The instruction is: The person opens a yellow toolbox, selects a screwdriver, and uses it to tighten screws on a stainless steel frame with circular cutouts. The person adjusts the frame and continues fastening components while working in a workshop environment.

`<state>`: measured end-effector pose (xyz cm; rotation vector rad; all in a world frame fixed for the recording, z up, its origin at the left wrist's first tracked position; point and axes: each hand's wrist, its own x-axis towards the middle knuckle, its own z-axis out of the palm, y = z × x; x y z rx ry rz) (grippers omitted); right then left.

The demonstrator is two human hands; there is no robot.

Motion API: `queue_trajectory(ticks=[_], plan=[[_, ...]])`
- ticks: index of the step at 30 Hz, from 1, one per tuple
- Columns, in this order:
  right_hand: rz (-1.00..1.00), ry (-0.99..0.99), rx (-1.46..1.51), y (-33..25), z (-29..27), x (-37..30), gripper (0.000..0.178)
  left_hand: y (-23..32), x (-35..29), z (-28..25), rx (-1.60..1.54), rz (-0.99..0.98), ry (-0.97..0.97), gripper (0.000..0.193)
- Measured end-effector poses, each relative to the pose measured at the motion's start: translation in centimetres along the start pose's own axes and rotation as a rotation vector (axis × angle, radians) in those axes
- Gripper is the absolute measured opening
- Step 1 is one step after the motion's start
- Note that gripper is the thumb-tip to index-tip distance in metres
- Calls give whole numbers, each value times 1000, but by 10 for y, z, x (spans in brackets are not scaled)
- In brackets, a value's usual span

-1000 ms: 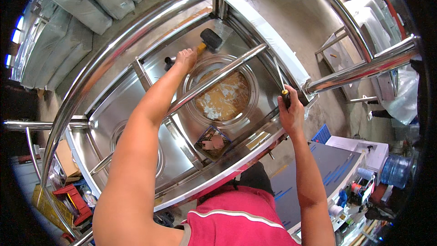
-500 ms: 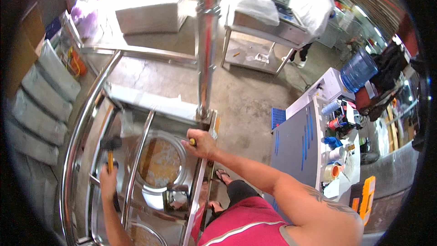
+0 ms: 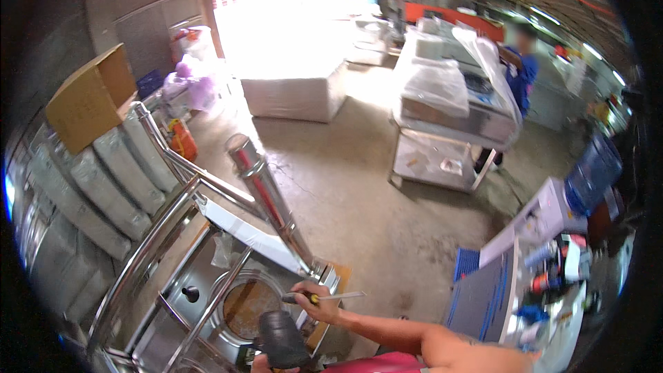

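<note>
My right hand (image 3: 319,305) is closed around a screwdriver-like tool (image 3: 342,296) with a yellow and black handle. Its thin flat metal shaft points right, over the edge of the steel stove frame (image 3: 260,237). Close to the camera, the black head of a mallet (image 3: 282,340) covers part of the frame. Only part of my left hand (image 3: 262,363) shows at the lower edge, below that head, closed on the mallet; its handle is hidden. Left of my right hand lies a round ringed opening (image 3: 243,309) in the steel top. A shiny steel post (image 3: 266,197) rises from the frame's far corner.
Curved steel tubing (image 3: 145,245) borders the frame's left side. Wrapped panels (image 3: 103,173) and a cardboard box (image 3: 93,100) stand at left. A large wrapped block (image 3: 293,97) lies ahead. Far right, a person (image 3: 521,72) stands by a steel cart (image 3: 435,152); nearer is a water dispenser (image 3: 535,217).
My view has tilted up. The mallet has come up from the frame's left side toward the camera and my right hand. The tool's shaft now shows, pointing right.
</note>
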<state>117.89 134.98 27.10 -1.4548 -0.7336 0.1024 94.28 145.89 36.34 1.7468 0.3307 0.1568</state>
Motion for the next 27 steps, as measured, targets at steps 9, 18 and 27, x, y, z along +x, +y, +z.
queue_trajectory(ticks=[9, 18, 27], plan=[[118, 663, 167, 104, -342, 6, 18, 74, 240, 252, 210, 49, -462, 37], [422, 365, -615, 215, -472, 39, 22, -85, 553, 378, 347, -9, -190, 44], [1009, 174, -730, 347, -620, 33, 46, -253, 753, 341, 581, -615, -332, 66]])
